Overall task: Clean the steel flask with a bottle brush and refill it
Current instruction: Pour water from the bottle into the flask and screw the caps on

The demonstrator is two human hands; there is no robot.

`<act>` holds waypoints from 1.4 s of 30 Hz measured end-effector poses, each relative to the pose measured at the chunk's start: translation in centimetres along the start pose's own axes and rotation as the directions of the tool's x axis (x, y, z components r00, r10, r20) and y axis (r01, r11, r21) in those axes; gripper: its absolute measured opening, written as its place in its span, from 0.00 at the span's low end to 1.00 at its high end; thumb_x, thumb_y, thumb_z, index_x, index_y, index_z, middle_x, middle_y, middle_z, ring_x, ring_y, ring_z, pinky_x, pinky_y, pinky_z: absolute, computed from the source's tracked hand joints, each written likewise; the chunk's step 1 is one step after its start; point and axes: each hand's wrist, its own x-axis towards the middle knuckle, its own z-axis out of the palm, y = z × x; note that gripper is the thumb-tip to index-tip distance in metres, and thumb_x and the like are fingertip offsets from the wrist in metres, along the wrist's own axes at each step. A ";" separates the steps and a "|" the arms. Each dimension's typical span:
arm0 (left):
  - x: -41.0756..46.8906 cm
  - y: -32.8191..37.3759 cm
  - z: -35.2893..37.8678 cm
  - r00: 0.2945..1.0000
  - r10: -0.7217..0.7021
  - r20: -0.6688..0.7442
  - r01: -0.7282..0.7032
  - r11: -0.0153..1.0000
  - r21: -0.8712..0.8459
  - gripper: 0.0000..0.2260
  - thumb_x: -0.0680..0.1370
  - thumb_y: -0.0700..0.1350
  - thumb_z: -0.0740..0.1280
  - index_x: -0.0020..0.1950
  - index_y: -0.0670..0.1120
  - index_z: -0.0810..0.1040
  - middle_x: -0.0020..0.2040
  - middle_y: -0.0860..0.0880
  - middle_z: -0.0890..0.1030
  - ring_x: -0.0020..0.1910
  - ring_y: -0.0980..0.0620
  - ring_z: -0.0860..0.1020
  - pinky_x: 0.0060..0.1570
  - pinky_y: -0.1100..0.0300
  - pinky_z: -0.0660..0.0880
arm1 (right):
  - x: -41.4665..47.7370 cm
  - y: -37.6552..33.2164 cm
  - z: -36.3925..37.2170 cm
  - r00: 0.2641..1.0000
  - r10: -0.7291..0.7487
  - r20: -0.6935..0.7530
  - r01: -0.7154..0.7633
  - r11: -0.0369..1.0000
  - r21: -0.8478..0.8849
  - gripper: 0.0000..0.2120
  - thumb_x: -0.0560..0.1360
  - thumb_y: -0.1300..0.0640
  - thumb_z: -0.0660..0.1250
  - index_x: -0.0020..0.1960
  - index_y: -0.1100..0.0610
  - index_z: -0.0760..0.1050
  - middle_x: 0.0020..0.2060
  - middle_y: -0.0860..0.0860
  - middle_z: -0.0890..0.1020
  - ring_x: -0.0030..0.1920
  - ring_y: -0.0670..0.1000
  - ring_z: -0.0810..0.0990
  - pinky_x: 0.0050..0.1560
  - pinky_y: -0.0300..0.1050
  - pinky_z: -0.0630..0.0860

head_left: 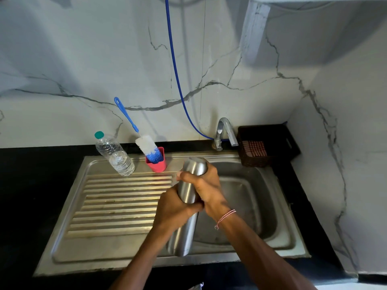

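Taking the sink basin (251, 206) as my reference, I read across from the left. Farthest left of the basin, at the back corner of the ribbed drainboard (117, 206), stands a clear water bottle (114, 155) with a green cap, upright and part full. Nearer the basin, on the same back rim, a pink cup (158, 165) holds the bottle brush (146, 144) bristles down, with its blue handle leaning up and away from the basin toward the wall.

At the basin's left edge, my left hand (173, 208) wraps the middle of the steel flask (189, 191), fingers curled tight round it from the left. The flask is off the surface and tilted. Its upper end points toward the back of the basin, and its lower end hangs over the strip where drainboard meets basin. I cannot tell which end is the mouth. My right hand (206, 189), with a pink thread at the wrist, grips the flask's upper part from the basin side, fingers folded round the front. The two hands touch at the thumbs.

The drainboard left of the basin lies flat and open in front of the bottle and cup. Behind the basin rises the tap (225, 130), its spout bent toward the bowl, with a blue hose (176, 70) running up the marble wall from its base. At the basin's back right corner sits a dark woven basket (266, 145) holding a checked cloth (254, 148). The wall closes in just right of the basin's rim.
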 end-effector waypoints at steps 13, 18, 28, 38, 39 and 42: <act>1.1 -3.2 -1.9 0.975 0.065 0.212 -0.026 0.984 -0.179 0.24 0.58 0.53 0.81 0.49 0.45 0.83 0.43 0.42 0.86 0.43 0.41 0.85 0.48 0.40 0.82 | 1.2 0.1 -3.0 0.894 -0.074 0.441 0.066 0.997 0.035 0.26 0.68 0.61 0.80 0.64 0.59 0.76 0.56 0.63 0.83 0.57 0.63 0.82 0.63 0.62 0.77; 1.0 -3.2 -2.1 0.922 0.156 0.355 -0.020 0.933 -0.360 0.22 0.63 0.46 0.82 0.54 0.41 0.82 0.49 0.33 0.83 0.48 0.33 0.83 0.51 0.36 0.80 | 0.9 -1.4 -1.5 0.815 -0.135 0.564 0.049 0.985 0.164 0.19 0.70 0.70 0.73 0.59 0.64 0.74 0.46 0.66 0.81 0.48 0.65 0.81 0.54 0.58 0.79; 0.7 -3.6 -1.0 0.998 0.051 0.023 -0.049 0.994 -0.095 0.17 0.61 0.47 0.84 0.44 0.48 0.82 0.38 0.51 0.86 0.37 0.54 0.84 0.36 0.61 0.76 | 0.8 -0.1 0.0 0.965 -0.168 0.203 0.218 0.943 -0.253 0.13 0.68 0.63 0.79 0.49 0.55 0.80 0.45 0.56 0.85 0.48 0.61 0.84 0.53 0.63 0.81; 0.7 -7.0 -2.8 0.994 0.048 -0.098 -0.052 0.998 -0.039 0.22 0.58 0.58 0.82 0.47 0.54 0.82 0.40 0.56 0.86 0.39 0.58 0.84 0.38 0.60 0.79 | 0.9 1.0 1.6 0.907 -0.268 0.325 0.419 0.483 -0.769 0.27 0.67 0.23 0.64 0.52 0.43 0.71 0.40 0.42 0.84 0.43 0.47 0.83 0.47 0.50 0.81; 0.7 -7.3 -3.1 0.994 0.044 -0.102 -0.048 0.998 -0.044 0.23 0.58 0.59 0.81 0.49 0.54 0.82 0.41 0.56 0.86 0.40 0.58 0.84 0.40 0.59 0.80 | 0.9 1.1 1.9 0.893 -0.291 0.345 0.444 0.433 -0.784 0.28 0.67 0.21 0.62 0.53 0.43 0.70 0.41 0.43 0.84 0.44 0.48 0.83 0.47 0.51 0.81; 0.6 -8.2 -3.9 0.991 0.029 -0.133 -0.037 0.998 -0.057 0.25 0.57 0.60 0.81 0.50 0.53 0.82 0.41 0.56 0.86 0.40 0.57 0.84 0.40 0.59 0.80 | 0.9 1.2 3.0 0.865 -0.318 0.388 0.489 0.363 -0.793 0.30 0.68 0.21 0.60 0.56 0.42 0.69 0.41 0.44 0.84 0.45 0.51 0.83 0.48 0.50 0.80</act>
